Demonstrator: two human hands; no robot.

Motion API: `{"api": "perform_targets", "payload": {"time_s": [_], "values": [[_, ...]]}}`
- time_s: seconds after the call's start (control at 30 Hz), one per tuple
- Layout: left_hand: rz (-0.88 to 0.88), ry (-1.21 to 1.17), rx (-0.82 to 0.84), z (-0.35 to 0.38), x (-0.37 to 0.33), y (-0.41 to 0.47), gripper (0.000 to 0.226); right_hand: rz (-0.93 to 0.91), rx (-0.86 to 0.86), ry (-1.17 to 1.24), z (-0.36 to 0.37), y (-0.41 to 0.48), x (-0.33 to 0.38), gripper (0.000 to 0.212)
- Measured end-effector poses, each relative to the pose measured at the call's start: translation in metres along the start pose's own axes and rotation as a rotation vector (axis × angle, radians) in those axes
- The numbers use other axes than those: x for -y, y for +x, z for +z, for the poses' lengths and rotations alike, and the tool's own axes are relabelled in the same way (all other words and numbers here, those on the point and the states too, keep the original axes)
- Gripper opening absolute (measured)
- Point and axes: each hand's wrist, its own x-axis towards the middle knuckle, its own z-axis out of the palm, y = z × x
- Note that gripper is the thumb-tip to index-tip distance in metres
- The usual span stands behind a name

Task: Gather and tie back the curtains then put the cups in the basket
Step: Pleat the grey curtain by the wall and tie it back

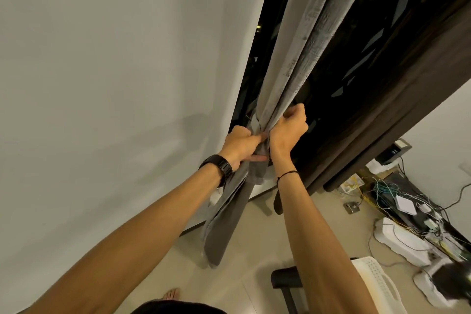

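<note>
- The grey curtain (300, 53) hangs from twelve o'clock down to the centre, its folds squeezed into one narrow bundle against the dark window (369, 79), apparently ready for tying.
- The left hand (238, 144), at nine o'clock of the bundle, curls its fingers round the cloth, probably to keep the gather tight.
- The right hand (289, 130), at three o'clock, is fisted on the outer folds, seemingly drawing them in.
- A white perforated container (374, 275), possibly the basket, sits at five o'clock; no cups show.
</note>
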Motion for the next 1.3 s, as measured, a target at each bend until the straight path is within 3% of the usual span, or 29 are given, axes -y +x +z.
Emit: {"api": "perform_targets", "payload": {"time_s": [0.1,0.23,0.3,0.4,0.57,0.63,0.7,0.83,0.93,0.97,1.07,1.1,1.2,1.3], "values": [[-0.14,0.038,0.151,0.005,-0.006,-0.001,0.019,-0.157,0.049,-0.179,-0.008,0.0,0.006,0.011],[-0.04,0.347,0.16,0.014,-0.008,0.013,0.029,-0.201,0.097,-0.397,-0.022,0.004,0.007,0.012],[-0.021,0.356,0.193,0.021,-0.004,0.014,0.025,-0.179,0.119,-0.394,-0.028,0.006,0.007,0.015],[-0.002,0.091,0.154,0.032,0.007,0.013,0.018,-0.153,0.092,-0.341,-0.034,0.006,0.006,0.018],[0.003,-0.464,-0.063,0.045,0.006,0.02,0.019,0.137,0.087,0.003,-0.039,0.002,-0.004,0.002],[-0.032,-0.665,-0.068,0.043,-0.005,0.022,0.02,0.203,0.052,0.113,-0.043,-0.002,-0.003,0.011],[-0.058,-0.757,-0.015,0.038,-0.015,0.022,0.021,0.127,0.042,0.055,-0.043,-0.015,-0.005,0.014],[-0.043,-0.724,0.046,0.031,-0.012,0.027,0.011,-0.129,0.113,-0.11,-0.037,-0.045,-0.015,0.01],[0.002,-0.673,-0.006,0.021,0.0,0.034,0.008,-0.222,0.313,-0.11,-0.038,-0.043,-0.025,0.008],[0.016,-0.639,-0.011,0.018,0.0,0.035,0.007,-0.147,0.373,-0.041,-0.04,-0.038,-0.029,0.01],[0.012,-0.573,-0.044,0.01,-0.004,0.036,0.008,0.378,0.402,0.379,-0.044,-0.024,-0.037,0.02],[0.002,-0.555,-0.043,0.009,-0.005,0.037,0.011,0.478,0.404,0.482,-0.044,-0.019,-0.039,0.025],[-0.024,-0.502,-0.001,0.003,-0.006,0.041,0.025,0.366,0.513,0.411,-0.039,-0.012,-0.033,0.021],[-0.031,-0.459,0.034,-0.004,-0.009,0.045,0.029,0.248,0.479,0.311,-0.037,-0.006,-0.028,0.016]]}}
